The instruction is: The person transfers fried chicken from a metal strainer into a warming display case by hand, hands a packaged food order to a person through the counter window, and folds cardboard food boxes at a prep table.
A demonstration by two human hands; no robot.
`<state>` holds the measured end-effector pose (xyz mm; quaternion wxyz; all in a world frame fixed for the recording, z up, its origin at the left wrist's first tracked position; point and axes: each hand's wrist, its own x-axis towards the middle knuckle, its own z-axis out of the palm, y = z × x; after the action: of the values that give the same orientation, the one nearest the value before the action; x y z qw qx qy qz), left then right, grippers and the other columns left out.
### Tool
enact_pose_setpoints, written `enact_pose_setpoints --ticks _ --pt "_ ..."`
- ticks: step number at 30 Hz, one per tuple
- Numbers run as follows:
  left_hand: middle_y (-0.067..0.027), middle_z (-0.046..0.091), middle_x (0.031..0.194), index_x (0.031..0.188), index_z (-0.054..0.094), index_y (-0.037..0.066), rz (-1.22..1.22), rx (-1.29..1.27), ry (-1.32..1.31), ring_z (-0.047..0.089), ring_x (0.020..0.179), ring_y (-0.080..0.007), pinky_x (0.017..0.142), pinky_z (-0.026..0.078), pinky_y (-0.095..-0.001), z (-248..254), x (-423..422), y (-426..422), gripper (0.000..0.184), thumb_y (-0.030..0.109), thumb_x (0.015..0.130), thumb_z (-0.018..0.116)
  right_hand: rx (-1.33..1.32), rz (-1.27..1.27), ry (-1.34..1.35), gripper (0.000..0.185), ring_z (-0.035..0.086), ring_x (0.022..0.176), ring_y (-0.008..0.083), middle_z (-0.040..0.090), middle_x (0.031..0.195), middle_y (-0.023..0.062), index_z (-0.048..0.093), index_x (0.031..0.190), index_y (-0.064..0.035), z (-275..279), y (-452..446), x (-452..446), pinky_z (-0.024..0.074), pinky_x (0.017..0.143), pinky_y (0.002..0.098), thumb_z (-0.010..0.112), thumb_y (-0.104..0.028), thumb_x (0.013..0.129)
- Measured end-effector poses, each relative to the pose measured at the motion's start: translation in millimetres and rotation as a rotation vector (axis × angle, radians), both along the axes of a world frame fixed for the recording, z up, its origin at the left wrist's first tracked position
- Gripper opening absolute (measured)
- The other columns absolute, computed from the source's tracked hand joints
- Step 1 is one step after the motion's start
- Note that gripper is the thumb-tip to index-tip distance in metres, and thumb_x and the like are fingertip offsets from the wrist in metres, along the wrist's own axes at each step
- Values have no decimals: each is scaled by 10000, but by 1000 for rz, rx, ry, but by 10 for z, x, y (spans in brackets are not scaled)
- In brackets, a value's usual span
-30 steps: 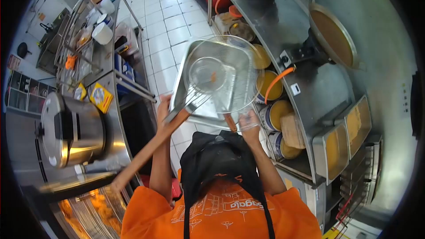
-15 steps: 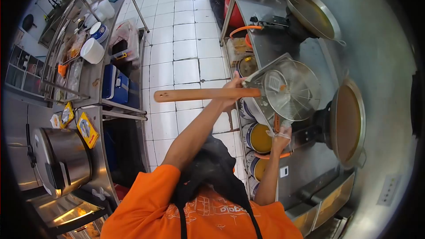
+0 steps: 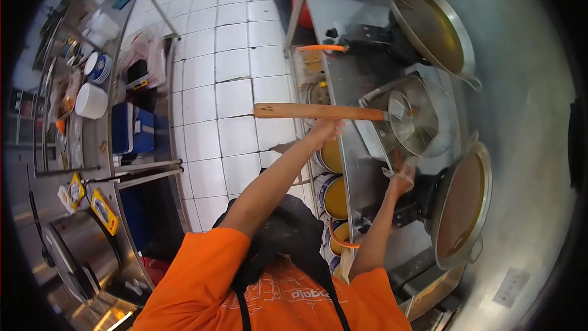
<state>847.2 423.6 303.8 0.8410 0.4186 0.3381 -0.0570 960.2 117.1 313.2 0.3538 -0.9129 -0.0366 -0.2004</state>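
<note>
Steel counter (image 3: 334, 6), two black burners (image 3: 401, 46) on it

An orange short-sleeved T-shirt (image 3: 199, 273) with white print (image 3: 288, 294) shows under a black, thin-strapped apron (image 3: 278, 227); clear plastic glove (image 3: 407, 175) covers the right hand (image 3: 401, 180).

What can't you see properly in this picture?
In the head view:
- Metal tray: much of its inside is hidden by strainers.
- Right hand: its fingers are blurred.
- Pale wall panel: its marks are too small.
- Orange shirt: cut off by the bottom edge.
</note>
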Motion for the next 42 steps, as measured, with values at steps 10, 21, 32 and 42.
enact_pose_setpoints --ticks 10,21,32,42 --pt "-92 679 1081 1193 633 32 -32 286 -220 621 957 -175 854 500 -324 349 -2851 -324 414 380 1007 507 358 493 656 395 565 1131 287 571 1292 149 483 1341 -20 -553 1848 -2217 443 984 406 490 -133 962" --pt "-77 304 1552 1537 216 67 1810 235 -183 286 1427 -176 1175 226 -373 804 -5921 -971 646 485 1052 310 213 2120 1060 286 603 947 231 643 1037 141 604 1079 42 277 3000 -6900 479 868 371 590 -222 971" --pt "-253 678 958 918 672 -16 1356 871 1486 645 900 -414 888 467 -483 -656 -9601 -2118 426 309 1010 413 -382 2953 733 425 484 1253 430 521 1316 277 484 1338 17 -60 1686 -8971 391 1069 436 538 -146 949" --pt "-175 668 944 962 691 101 869 1004 1872 655 897 -362 775 458 -582 -1124 -10152 -1731 307 281 960 443 -561 1977 628 328 698 760 233 704 908 142 575 1237 -65 -874 1971 -6837 543 699 358 595 -200 938"
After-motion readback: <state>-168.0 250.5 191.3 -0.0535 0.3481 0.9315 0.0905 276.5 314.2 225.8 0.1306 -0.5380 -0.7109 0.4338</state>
